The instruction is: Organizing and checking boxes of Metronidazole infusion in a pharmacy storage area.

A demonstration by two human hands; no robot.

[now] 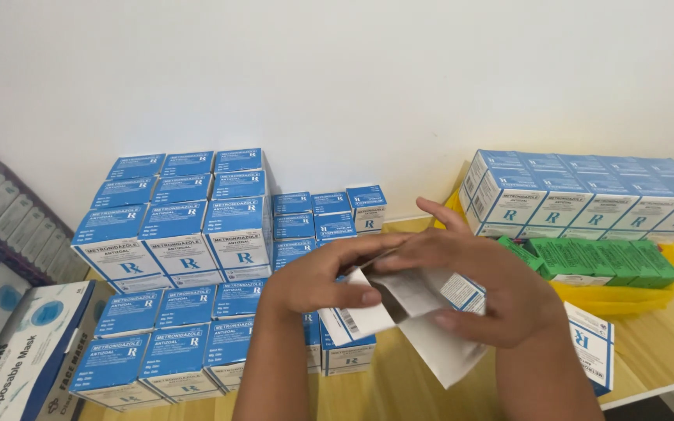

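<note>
The wooden table (665, 343) carries a big stack of blue boxes (181, 265) from nine to eleven o'clock, with mask cartons (17, 351) at eight. At two o'clock a second row of blue boxes (579, 195) lies on a yellow bag (626, 300), with green boxes (602, 261) in front of it.

At centre both hands work one small opened box (388, 300), its flap end towards seven o'clock and its long axis running from seven to two. A white leaflet (442, 347) hangs from it at five o'clock. The left hand (317, 277) pinches the flap end, thumb pressed on top. The right hand (493, 281) cups the far end, fingers spread behind, so the box lies between them, touching both.
</note>
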